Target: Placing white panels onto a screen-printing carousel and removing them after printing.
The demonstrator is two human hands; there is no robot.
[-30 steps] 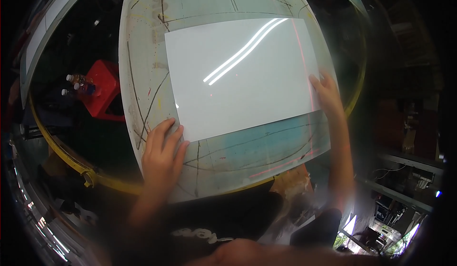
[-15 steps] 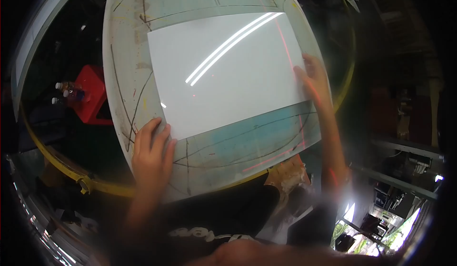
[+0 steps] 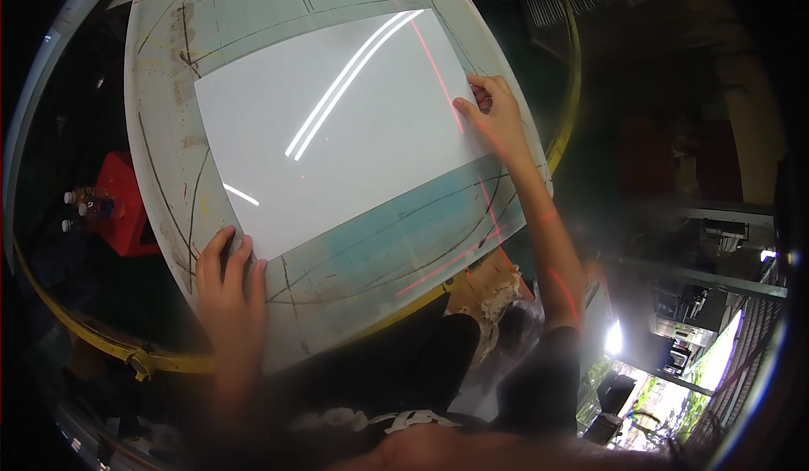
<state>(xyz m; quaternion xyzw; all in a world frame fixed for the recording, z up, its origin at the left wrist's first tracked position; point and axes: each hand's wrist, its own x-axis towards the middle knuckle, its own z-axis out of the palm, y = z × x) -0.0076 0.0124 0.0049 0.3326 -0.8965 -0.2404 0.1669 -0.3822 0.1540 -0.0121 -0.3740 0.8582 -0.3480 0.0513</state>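
Note:
A glossy white sheet (image 3: 354, 125) lies on a pale, worn board (image 3: 160, 117) covered in dark hand-drawn lines, with a blue-tinted patch (image 3: 371, 227) below it. My left hand (image 3: 229, 281) rests at the sheet's near left corner, fingers spread, fingertips on the board and against the sheet's edge. At the right edge is my right hand (image 3: 497, 121), its thumb on top of the sheet and its fingers curled at the rim. Thin red light lines cross the sheet, the board and my right forearm. Two bright streaks reflect off the sheet.
A yellow curved rail (image 3: 93, 332) runs around the board. To the left, several small bottles (image 3: 93, 206) stand by a red stool (image 3: 126, 210). Brown torn material (image 3: 484, 286) sits below the board's near edge. Metal racks (image 3: 716, 277) stand at the right.
The view has shifted, so board, sheet and both hands appear farther left. My right fingers have curled more at the sheet's edge. My left hand stays at the near left corner.

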